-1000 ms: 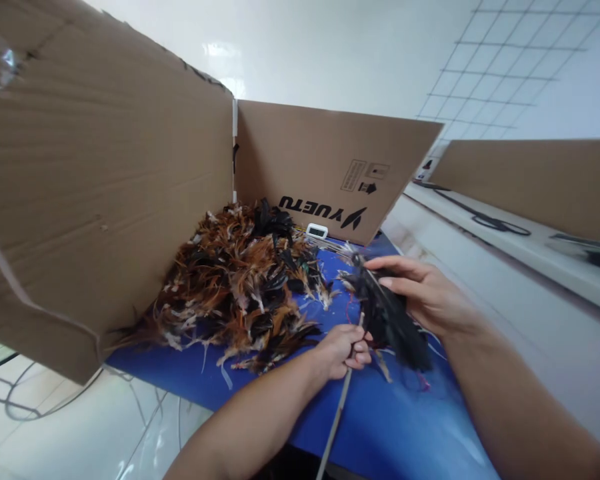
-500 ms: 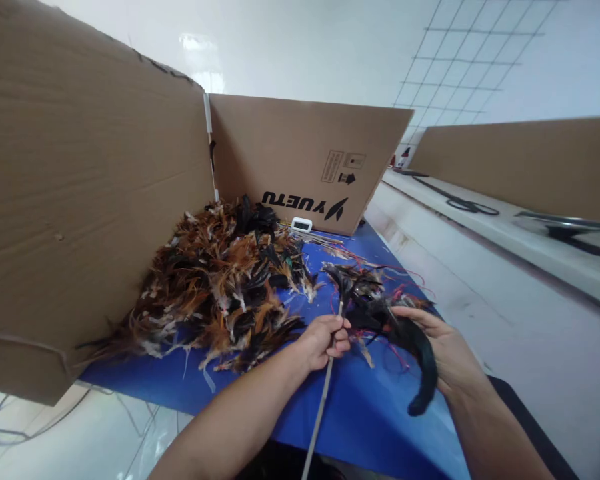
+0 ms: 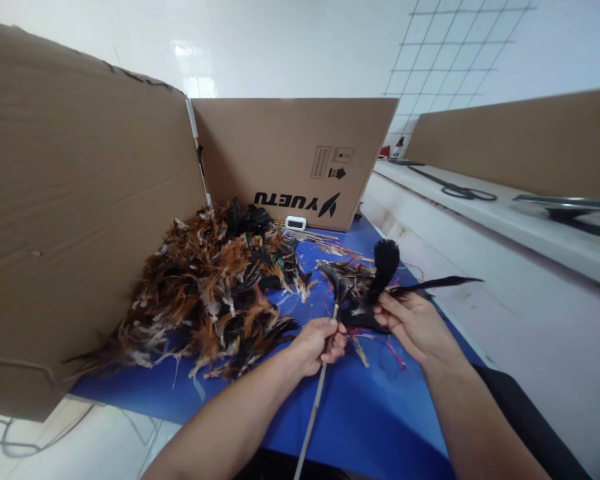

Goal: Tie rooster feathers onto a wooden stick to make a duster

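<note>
My left hand point(image 3: 320, 345) is closed round a thin pale stick point(image 3: 314, 407) that slants down toward the table's front edge. Dark feathers show at the stick's upper end, just above the fist. To the right, my right hand point(image 3: 411, 321) pinches black feathers point(image 3: 386, 263); one stands upright and a narrow one points right. Behind the hands lies a small heap of dark feathers with red strings point(image 3: 353, 277). A large pile of brown and black feathers point(image 3: 220, 280) covers the left part of the blue table point(image 3: 370, 407).
Cardboard panels point(image 3: 290, 153) stand behind and left of the pile. A small white digital display point(image 3: 295, 223) sits by the back panel, near several thin sticks point(image 3: 320, 237). Black scissors point(image 3: 460, 191) lie on the white ledge point(image 3: 525, 223) at right.
My right hand has turned and moved slightly left. The black feathers in it, which hung down beside the hand, now point up and right. The view has shifted a little.
</note>
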Motion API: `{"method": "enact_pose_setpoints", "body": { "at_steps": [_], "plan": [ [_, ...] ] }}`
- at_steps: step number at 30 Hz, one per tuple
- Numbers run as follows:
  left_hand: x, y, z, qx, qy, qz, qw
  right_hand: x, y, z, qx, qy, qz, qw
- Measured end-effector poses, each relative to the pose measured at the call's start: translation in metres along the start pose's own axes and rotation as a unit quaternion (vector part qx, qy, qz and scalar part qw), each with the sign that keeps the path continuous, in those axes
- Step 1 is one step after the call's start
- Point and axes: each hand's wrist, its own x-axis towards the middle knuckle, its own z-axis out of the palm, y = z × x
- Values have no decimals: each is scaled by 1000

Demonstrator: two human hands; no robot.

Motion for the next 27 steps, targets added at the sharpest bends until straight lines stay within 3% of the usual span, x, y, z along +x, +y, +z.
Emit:
{"method": "enact_pose_setpoints", "body": {
  "at_steps": [11,27],
  "plan": [
    [2,-4,3,27,-15,-14,999,6,36,-4,-24,-45,71,996],
    [-2,-3,6,15,-32,1,999,11,52,-7,-114,19,35,993]
  ]
}}
